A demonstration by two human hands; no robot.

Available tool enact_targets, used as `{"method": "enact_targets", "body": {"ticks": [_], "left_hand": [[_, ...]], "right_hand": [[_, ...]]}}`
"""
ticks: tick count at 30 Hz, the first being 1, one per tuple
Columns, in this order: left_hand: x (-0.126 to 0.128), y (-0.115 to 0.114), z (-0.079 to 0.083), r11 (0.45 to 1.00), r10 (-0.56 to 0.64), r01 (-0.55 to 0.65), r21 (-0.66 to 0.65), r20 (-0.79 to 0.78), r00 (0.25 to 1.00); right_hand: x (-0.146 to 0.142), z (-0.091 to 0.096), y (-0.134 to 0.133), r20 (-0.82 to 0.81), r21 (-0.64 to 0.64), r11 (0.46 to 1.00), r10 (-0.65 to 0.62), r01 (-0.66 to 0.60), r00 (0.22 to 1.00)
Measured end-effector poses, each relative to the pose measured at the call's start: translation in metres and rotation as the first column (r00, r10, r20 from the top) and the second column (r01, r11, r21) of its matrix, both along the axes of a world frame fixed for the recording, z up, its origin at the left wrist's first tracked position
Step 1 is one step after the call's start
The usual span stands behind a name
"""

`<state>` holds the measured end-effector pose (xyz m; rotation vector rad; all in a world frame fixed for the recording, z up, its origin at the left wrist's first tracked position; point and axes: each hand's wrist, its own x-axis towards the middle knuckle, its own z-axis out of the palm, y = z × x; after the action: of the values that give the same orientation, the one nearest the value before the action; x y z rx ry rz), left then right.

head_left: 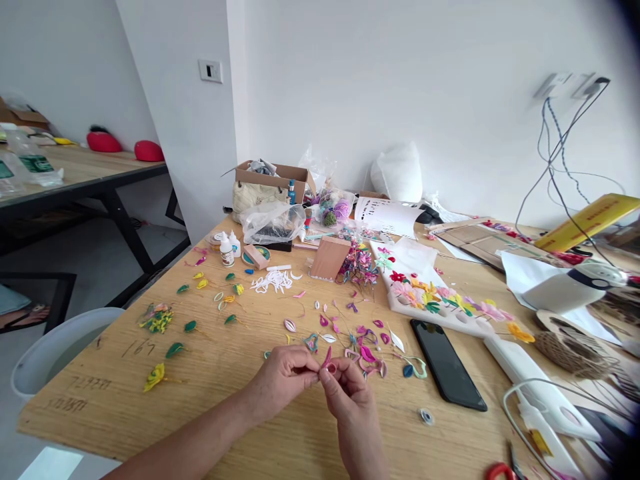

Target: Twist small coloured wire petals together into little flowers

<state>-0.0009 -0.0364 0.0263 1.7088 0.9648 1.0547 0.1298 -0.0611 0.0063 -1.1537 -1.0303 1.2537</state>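
My left hand (284, 375) and my right hand (349, 391) meet over the wooden table (115, 393) near its front edge. Both pinch a small pink paper petal (327, 361) between fingertips. Just beyond them lie several loose paper petals (367, 353) in pink, purple, white and teal. A black phone (447, 363) lies flat to the right of my hands.
A white foam board (400, 303) carries paper flowers. Green and yellow paper leaves (175, 349) lie scattered at left. Glue bottle (227, 250), wooden block (329, 257), cardboard box (273, 175), twine spool (570, 352), white glue gun (537, 393) and red-handled scissors (500, 471) crowd the table.
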Motion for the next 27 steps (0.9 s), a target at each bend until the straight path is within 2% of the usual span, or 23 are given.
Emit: {"method": "enact_targets", "body": {"ticks": [3,8,11,22,27], "left_hand": [[0.0,-0.001,-0.001,1.0,0.006,-0.006,-0.016,0.001,1.0],[-0.002,-0.002,-0.002,1.0,-0.019,0.019,-0.002,-0.082,0.996],[-0.004,-0.001,0.0,0.999,-0.037,0.037,-0.01,-0.077,0.996],[-0.005,-0.003,0.002,0.982,-0.063,0.052,-0.183,-0.052,0.997],[-0.01,-0.005,-0.001,0.991,-0.066,0.06,-0.118,-0.042,0.997]], "right_hand": [[0.001,0.002,-0.004,-0.016,-0.037,0.999,0.038,-0.039,0.999],[0.004,0.006,-0.006,-0.002,-0.035,0.998,0.043,-0.043,0.999],[0.004,0.009,-0.006,0.01,-0.036,0.998,0.061,-0.06,0.998],[0.003,0.005,-0.01,0.006,0.011,0.994,0.109,-0.109,0.994],[-0.001,0.003,-0.012,0.034,0.036,0.992,0.119,-0.12,0.992]]}}
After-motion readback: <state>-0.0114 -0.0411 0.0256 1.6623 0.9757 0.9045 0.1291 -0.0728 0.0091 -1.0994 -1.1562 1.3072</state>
